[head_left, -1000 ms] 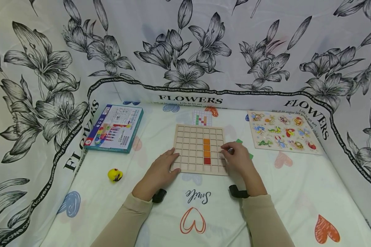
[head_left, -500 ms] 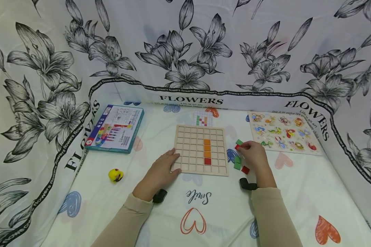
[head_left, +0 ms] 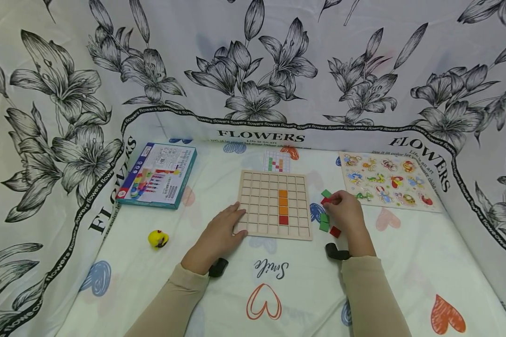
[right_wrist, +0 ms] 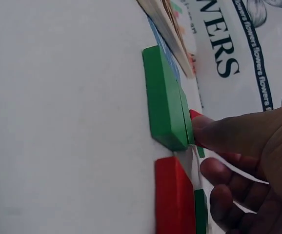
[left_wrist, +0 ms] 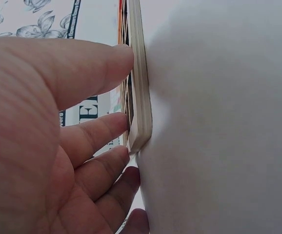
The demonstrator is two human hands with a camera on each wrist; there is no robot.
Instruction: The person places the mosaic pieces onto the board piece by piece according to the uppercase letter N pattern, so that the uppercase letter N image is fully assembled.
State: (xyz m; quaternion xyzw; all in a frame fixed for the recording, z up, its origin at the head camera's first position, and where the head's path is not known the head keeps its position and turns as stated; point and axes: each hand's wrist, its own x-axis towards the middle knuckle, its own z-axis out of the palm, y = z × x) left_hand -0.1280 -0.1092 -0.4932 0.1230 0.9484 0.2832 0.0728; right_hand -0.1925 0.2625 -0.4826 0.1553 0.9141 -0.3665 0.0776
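A square wooden grid board (head_left: 261, 201) lies in the middle of the table, with a column of orange squares (head_left: 283, 202) and one red square (head_left: 283, 220) in its cells. My left hand (head_left: 221, 234) rests at the board's left edge, its thumb and fingertips against the rim in the left wrist view. To the right of the board, my right hand (head_left: 346, 213) pinches a red tile (head_left: 325, 200) between thumb and forefinger. Under and beside that hand lie green tiles (right_wrist: 163, 100) and another red tile (right_wrist: 172, 197).
A small pattern card (head_left: 277, 161) lies behind the board. At the back left is a flat teal box (head_left: 156, 175), with a yellow toy duck (head_left: 157, 239) in front of it. A picture puzzle board (head_left: 388, 181) lies at the back right. Floral cloth surrounds the table.
My right hand has moved right from the board's right edge to the loose tiles, where it now pinches a red one. The left hand stays at the board's left edge.
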